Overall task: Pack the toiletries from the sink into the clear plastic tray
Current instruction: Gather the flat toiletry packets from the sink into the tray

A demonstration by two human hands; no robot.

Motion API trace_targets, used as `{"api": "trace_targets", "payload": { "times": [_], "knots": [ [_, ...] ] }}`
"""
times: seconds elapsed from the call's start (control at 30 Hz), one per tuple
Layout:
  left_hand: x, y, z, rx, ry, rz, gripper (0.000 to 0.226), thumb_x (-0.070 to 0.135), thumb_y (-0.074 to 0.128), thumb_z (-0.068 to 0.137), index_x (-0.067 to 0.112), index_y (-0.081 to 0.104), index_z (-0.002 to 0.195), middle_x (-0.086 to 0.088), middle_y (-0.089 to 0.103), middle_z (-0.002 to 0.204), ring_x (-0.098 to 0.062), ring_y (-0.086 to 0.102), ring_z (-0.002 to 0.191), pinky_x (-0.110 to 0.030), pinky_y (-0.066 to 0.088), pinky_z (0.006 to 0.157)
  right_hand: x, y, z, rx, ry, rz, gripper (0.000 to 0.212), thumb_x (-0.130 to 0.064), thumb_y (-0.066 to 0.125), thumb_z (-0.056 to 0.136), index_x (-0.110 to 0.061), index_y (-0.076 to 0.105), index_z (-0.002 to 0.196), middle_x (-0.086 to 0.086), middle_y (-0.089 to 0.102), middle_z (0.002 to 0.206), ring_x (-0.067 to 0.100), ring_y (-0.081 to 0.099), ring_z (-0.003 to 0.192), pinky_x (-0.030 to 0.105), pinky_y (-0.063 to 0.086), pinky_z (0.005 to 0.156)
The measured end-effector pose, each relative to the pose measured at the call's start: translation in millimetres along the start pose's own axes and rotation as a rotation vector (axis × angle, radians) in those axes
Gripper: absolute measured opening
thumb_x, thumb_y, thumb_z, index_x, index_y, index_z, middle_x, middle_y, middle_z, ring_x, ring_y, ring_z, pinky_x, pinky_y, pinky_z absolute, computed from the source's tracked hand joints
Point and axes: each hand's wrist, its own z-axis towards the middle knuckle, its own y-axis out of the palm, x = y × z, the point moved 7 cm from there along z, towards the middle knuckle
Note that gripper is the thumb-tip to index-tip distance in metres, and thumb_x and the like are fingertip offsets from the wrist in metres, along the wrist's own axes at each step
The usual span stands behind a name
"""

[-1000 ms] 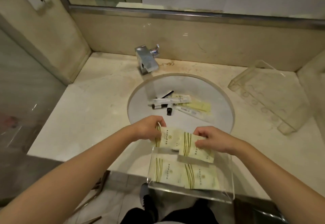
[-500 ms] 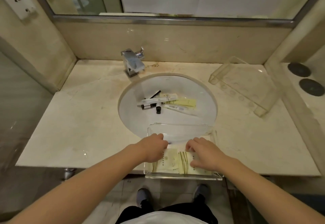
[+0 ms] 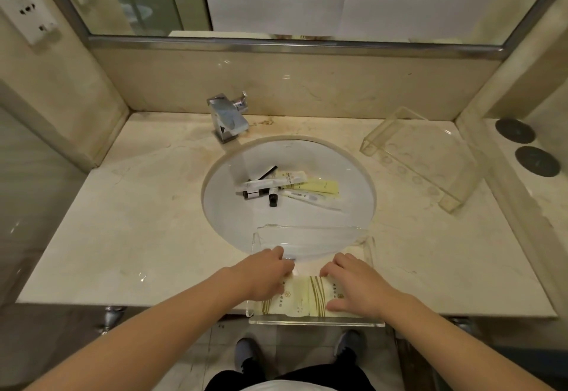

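A clear plastic tray [image 3: 312, 232] sits on the counter's front edge, overlapping the sink rim. Cream packets with green stripes [image 3: 304, 298] lie flat in its near end. My left hand [image 3: 266, 274] rests on the left packets with fingers bent down onto them. My right hand [image 3: 353, 283] presses flat on the right packets. In the white sink [image 3: 221, 206] remain several toiletries: small dark bottles [image 3: 272, 198], a yellow tube [image 3: 319, 186], a white tube [image 3: 267, 183] and a wrapped toothbrush [image 3: 310, 198].
A chrome faucet [image 3: 229, 118] stands behind the sink. A second clear tray [image 3: 421, 157] lies at the back right of the marble counter [image 3: 138, 221]. Two dark round discs [image 3: 525, 144] sit on the right ledge. A mirror runs along the back wall.
The packets my hands held above the tray a second ago now lie flat inside it. Both hands have come down onto them, and my view has pulled back.
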Motion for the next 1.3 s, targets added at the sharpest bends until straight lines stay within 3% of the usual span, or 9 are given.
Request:
{"api": "trace_targets", "payload": {
  "times": [0.23, 0.4, 0.57, 0.73, 0.83, 0.97, 1.03, 1.3],
  "knots": [
    [2, -3, 6, 0.020, 0.013, 0.108, 0.021, 0.024, 0.052, 0.093, 0.011, 0.058, 0.108, -0.010, 0.057, 0.107, -0.026, 0.055, 0.097, -0.035, 0.044, 0.076, -3, -4, 10, -0.062, -0.034, -0.013, 0.055, -0.049, 0.065, 0.075, -0.029, 0.049, 0.124, -0.005, 0.051, 0.118, 0.014, 0.047, 0.106, 0.031, 0.045, 0.090],
    [-3, -13, 15, 0.001, -0.012, 0.082, 0.028, 0.038, 0.062, 0.086, 0.015, 0.055, 0.099, -0.006, 0.059, 0.101, -0.023, 0.056, 0.087, -0.033, 0.042, 0.070, -6, -20, 18, 0.067, -0.087, 0.002, 0.036, -0.051, 0.055, 0.083, -0.027, 0.055, 0.109, -0.008, 0.053, 0.106, 0.011, 0.047, 0.096, 0.027, 0.045, 0.080],
    [-16, -55, 23, 0.279, -0.066, -0.179, 0.023, 0.039, 0.056, 0.090, 0.018, 0.059, 0.099, 0.004, 0.059, 0.093, -0.014, 0.052, 0.080, -0.029, 0.046, 0.073, -3, -62, 34, 0.318, -0.062, 0.111, 0.015, -0.035, 0.050, 0.090, -0.024, 0.059, 0.095, -0.013, 0.053, 0.088, 0.007, 0.050, 0.080, 0.025, 0.045, 0.070],
    [-53, -91, 39, 0.471, -0.217, -0.488, 0.013, 0.027, 0.060, 0.088, 0.015, 0.064, 0.089, 0.006, 0.058, 0.075, -0.014, 0.053, 0.071, -0.025, 0.041, 0.064, 19, -91, 63, 0.447, 0.026, 0.225, 0.007, -0.021, 0.055, 0.088, -0.018, 0.062, 0.085, -0.008, 0.061, 0.081, 0.012, 0.056, 0.073, 0.031, 0.050, 0.065],
    [-77, -96, 51, 0.477, -0.332, -0.591, 0.012, 0.022, 0.059, 0.088, 0.012, 0.065, 0.091, 0.005, 0.059, 0.075, -0.015, 0.053, 0.072, -0.023, 0.039, 0.061, 40, -95, 87, 0.411, 0.114, 0.278, 0.010, -0.019, 0.052, 0.088, -0.018, 0.062, 0.084, -0.007, 0.063, 0.083, 0.015, 0.057, 0.074, 0.034, 0.051, 0.065],
    [-106, -83, 72, 0.395, -0.443, -0.610, 0.013, 0.021, 0.057, 0.088, 0.012, 0.065, 0.093, -0.004, 0.068, 0.091, -0.021, 0.060, 0.086, -0.031, 0.046, 0.076, 72, -84, 122, 0.293, 0.237, 0.292, 0.011, -0.021, 0.050, 0.087, -0.020, 0.062, 0.085, -0.005, 0.064, 0.088, 0.017, 0.059, 0.080, 0.036, 0.053, 0.067],
    [-117, -74, 84, 0.355, -0.476, -0.626, 0.014, 0.022, 0.057, 0.088, 0.011, 0.065, 0.093, -0.003, 0.068, 0.092, -0.020, 0.059, 0.087, -0.028, 0.045, 0.075, 86, -77, 139, 0.240, 0.269, 0.291, 0.011, -0.022, 0.051, 0.087, -0.020, 0.062, 0.087, -0.003, 0.062, 0.093, 0.018, 0.059, 0.085, 0.036, 0.052, 0.071],
    [-137, -38, 135, 0.175, -0.577, -0.761, 0.019, 0.029, 0.056, 0.090, 0.016, 0.064, 0.101, 0.000, 0.063, 0.100, -0.017, 0.057, 0.091, -0.026, 0.041, 0.078, 120, -43, 203, 0.060, 0.281, 0.175, 0.037, -0.024, 0.048, 0.091, -0.017, 0.049, 0.127, 0.006, 0.048, 0.130, 0.026, 0.043, 0.118, 0.037, 0.043, 0.089]
  ]
}}
